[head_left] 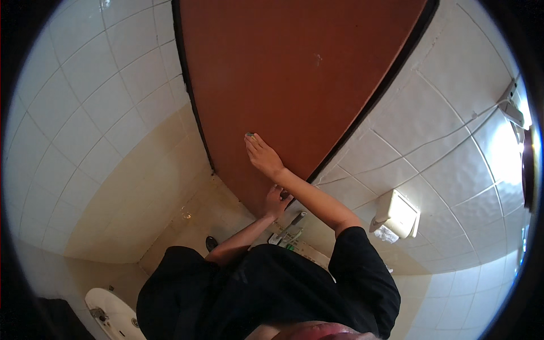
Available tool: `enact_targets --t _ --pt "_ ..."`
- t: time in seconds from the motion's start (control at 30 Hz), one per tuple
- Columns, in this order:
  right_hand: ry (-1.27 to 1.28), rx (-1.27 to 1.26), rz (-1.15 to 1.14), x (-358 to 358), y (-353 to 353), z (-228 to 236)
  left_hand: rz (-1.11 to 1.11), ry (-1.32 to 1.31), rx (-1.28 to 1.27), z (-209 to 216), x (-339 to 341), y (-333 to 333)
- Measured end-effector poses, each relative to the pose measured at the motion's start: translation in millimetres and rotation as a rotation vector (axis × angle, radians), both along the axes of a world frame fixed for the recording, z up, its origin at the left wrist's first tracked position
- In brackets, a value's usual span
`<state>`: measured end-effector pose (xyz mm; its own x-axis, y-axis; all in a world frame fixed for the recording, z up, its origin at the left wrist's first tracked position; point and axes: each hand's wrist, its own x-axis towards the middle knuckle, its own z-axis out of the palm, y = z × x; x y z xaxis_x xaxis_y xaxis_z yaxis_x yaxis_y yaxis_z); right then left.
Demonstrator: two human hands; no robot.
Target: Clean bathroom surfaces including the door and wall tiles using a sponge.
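Tiled all round, with pale wall tiles (102, 96) on both sides of a broad brown door (306, 73) edged in black. Shows also a white washbasin (93, 294) at lower left, a white paper holder (391, 214) on the right wall and a thin cable (453, 133) strung across the tiles above. Holds a small blue-green and yellow pad (250, 135) at the door, left of its middle, with the fingers of the right hand (264, 158) bent and closed on it; leaves only a sliver of pad visible past the fingertips, too little to tell its full shape. Sets the left hand (274, 204) lower, by a dark knob (285, 194) near the door's right edge; cannot tell whether those fingers grip the knob or merely touch it.

Judging by the pose, keep the pad flat to the panel, press evenly through all the right fingers rather than the tips alone, and overlap the passes if rubbing. Steady the door at the knob to check any swing, and avoid overreaching with the outstretched right arm.

Finds no readable brand, label or writing on door, pad or paper holder; shows just a small pale mark (318, 59) high on the panel, not legible as lettering
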<state>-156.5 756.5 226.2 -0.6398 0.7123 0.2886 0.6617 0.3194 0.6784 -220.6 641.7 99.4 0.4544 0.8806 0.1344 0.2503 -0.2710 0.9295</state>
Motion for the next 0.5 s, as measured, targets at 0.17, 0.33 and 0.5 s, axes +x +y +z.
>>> enact_targets --t 0.17,0.33,0.5 --pt "-0.019 -0.014 -0.019 -13.9 -5.1 3.8 0.077 -0.098 0.072 -8.8 -13.0 -8.1" --pt "0.008 0.029 0.005 -16.3 -3.2 -6.2 0.063 -0.09 0.108 -8.0 -19.3 -11.1" --pt "-0.057 -0.021 -0.021 -24.2 -10.7 -2.0 0.066 -0.063 0.152 -12.1 -27.5 -14.4"
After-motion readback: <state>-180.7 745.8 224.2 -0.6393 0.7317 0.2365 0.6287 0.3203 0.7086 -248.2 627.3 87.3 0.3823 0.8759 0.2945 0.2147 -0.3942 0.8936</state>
